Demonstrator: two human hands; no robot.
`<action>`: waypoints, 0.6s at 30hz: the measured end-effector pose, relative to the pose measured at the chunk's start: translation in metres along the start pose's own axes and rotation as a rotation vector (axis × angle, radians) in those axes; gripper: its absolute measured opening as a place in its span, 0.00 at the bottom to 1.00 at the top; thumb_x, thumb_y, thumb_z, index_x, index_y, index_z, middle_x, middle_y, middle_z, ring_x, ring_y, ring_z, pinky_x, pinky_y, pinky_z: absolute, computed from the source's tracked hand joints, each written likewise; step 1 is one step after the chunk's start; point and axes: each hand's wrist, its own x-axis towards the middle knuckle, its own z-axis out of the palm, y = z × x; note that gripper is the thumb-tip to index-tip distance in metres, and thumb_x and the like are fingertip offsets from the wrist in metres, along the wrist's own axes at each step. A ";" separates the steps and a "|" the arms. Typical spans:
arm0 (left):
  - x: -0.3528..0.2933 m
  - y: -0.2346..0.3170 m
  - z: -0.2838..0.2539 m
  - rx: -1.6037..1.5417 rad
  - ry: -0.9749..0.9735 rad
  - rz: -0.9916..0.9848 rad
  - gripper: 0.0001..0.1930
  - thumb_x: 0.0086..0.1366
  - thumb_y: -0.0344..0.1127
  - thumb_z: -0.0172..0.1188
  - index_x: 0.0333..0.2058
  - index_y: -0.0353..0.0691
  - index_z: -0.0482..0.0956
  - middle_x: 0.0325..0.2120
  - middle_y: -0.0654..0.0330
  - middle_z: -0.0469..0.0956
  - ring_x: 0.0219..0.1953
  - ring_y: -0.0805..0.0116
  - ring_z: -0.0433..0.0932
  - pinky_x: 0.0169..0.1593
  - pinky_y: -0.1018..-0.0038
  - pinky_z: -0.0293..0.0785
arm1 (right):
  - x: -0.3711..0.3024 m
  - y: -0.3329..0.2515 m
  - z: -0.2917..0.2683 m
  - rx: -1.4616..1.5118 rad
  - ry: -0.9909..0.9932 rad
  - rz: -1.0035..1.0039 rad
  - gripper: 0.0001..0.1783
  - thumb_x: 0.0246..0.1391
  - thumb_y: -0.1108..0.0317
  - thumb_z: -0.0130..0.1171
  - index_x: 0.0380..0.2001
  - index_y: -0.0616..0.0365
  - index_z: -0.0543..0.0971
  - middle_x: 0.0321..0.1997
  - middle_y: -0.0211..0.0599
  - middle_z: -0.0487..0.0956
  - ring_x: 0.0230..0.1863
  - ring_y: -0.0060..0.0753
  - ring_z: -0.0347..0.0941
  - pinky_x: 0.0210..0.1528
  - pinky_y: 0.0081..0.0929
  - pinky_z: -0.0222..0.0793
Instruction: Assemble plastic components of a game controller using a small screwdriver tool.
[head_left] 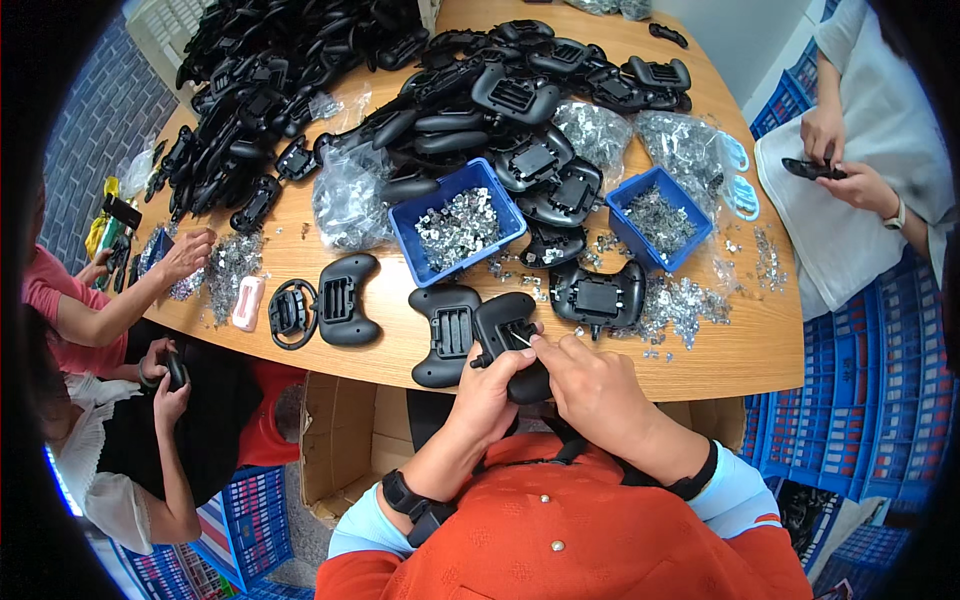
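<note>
My left hand [487,392] grips a black game controller shell [503,318] at the table's front edge, with its battery compartment turned up. My right hand [592,382] is closed at that compartment, fingertips pinched over a thin, light-coloured sliver that I cannot make out. Just left of it lies a second controller shell [446,335] with an open battery bay. To the right, another shell [598,298] rests beside loose small metal pieces [685,308]. A blue bin [397,222] of shiny metal clips stands behind my hands.
A large heap of black controllers [300,60] covers the back. Clear bags [350,200] of metal parts and a second blue bin [704,232] stand nearby. A wheel-shaped shell [293,340] and a pink case [247,302] lie left. Co-workers sit left and right; a cardboard box [335,430] is below.
</note>
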 end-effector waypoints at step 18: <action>0.007 -0.001 -0.006 -0.126 0.058 -0.004 0.20 0.63 0.29 0.53 0.53 0.29 0.70 0.49 0.50 0.77 0.50 0.59 0.78 0.55 0.59 0.75 | 0.002 0.000 0.019 0.137 0.235 0.018 0.27 0.47 0.81 0.57 0.54 0.61 0.75 0.30 0.39 0.72 0.27 0.42 0.75 0.25 0.36 0.72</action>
